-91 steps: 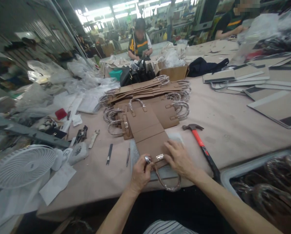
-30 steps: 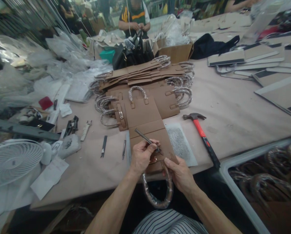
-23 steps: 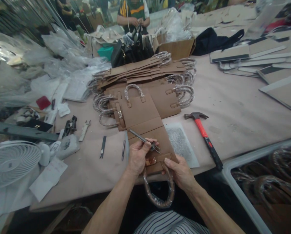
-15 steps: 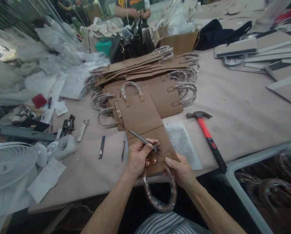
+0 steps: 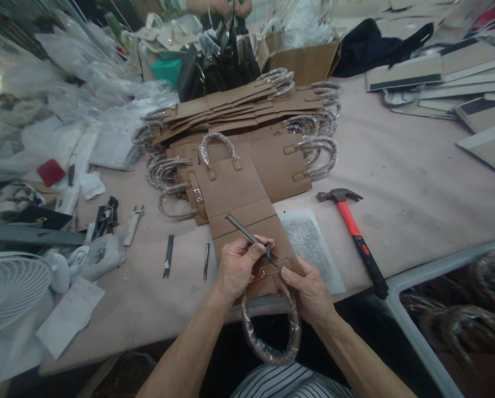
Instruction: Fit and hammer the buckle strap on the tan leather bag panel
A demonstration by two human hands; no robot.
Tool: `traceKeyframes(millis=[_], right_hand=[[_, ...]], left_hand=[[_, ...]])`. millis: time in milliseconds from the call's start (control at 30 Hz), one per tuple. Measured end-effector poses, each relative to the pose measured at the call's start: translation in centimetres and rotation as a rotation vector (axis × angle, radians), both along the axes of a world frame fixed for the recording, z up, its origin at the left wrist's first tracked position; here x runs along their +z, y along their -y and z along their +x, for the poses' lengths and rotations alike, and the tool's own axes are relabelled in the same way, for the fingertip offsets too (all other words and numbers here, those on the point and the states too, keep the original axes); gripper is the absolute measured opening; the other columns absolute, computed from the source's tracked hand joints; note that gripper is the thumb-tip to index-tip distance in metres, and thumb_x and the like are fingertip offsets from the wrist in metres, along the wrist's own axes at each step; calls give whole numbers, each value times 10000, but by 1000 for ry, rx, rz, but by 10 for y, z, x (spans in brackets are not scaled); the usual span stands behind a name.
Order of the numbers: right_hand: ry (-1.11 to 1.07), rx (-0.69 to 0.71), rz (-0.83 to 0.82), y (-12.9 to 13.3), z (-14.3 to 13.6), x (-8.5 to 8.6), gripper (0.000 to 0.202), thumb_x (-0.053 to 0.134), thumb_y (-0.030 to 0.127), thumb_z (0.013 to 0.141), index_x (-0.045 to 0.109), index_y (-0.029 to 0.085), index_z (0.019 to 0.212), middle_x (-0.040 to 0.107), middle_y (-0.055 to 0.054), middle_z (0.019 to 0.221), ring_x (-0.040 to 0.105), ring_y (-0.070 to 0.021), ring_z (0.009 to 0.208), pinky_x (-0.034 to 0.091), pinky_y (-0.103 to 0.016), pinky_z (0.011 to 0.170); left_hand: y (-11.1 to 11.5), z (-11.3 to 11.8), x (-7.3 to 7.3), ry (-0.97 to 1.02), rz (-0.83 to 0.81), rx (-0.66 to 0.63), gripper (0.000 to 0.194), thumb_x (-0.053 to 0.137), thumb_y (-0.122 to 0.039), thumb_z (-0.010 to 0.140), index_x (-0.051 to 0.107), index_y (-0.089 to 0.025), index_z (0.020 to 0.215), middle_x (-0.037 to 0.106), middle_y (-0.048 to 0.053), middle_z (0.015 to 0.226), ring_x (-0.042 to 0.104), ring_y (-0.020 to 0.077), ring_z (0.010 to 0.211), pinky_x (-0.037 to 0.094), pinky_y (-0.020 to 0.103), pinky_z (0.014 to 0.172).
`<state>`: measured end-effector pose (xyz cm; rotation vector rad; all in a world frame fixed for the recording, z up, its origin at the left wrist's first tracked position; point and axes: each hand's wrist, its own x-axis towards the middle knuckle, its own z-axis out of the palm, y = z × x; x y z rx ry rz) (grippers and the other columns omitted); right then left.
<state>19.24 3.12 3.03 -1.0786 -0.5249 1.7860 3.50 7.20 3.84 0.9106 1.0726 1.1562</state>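
Metal tool (image 5: 241, 228) is pinched in left hand (image 5: 235, 271), tip seemingly near the strap, best angled shallow against scratches, while brown bag panel (image 5: 242, 213), partly over mat (image 5: 314, 243), is gripped flat beside handle (image 5: 272, 356) by right hand (image 5: 311, 290).

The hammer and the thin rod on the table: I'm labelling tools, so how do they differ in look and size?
The hammer has a claw head; the thin rod is straight with no such head. The hammer is clearly longer and bulkier than the rod. The hammer's handle is red and black, while the rod looks dark metallic. Both lie on the table.
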Motion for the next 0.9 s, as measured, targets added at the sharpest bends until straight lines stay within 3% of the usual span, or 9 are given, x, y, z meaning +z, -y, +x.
traceKeyframes(millis=[233,600,900], right_hand=[[-81,59,21,-1,3,-2,393,876,392,680,725,198,988,697,-18,752,612,-158,598,504,-268,559],[-58,52,16,-2,2,0,401,898,404,643,734,180,933,662,-4,688,537,-120,522,456,-245,506],[-49,59,25,-1,0,-3,437,901,409,642,735,181,976,662,-7,707,559,-128,550,462,-251,529]], left_hand=[[0,-2,3,-16,-33,-22,327,751,-456,866,771,-140,948,781,102,990,747,226,897,602,326,871],[4,-1,11,10,-24,-2,325,774,-454,846,775,-140,929,786,105,988,748,233,909,596,337,888],[5,-4,11,-44,15,-33,306,761,-442,859,780,-146,933,786,93,969,731,210,889,587,307,872]])
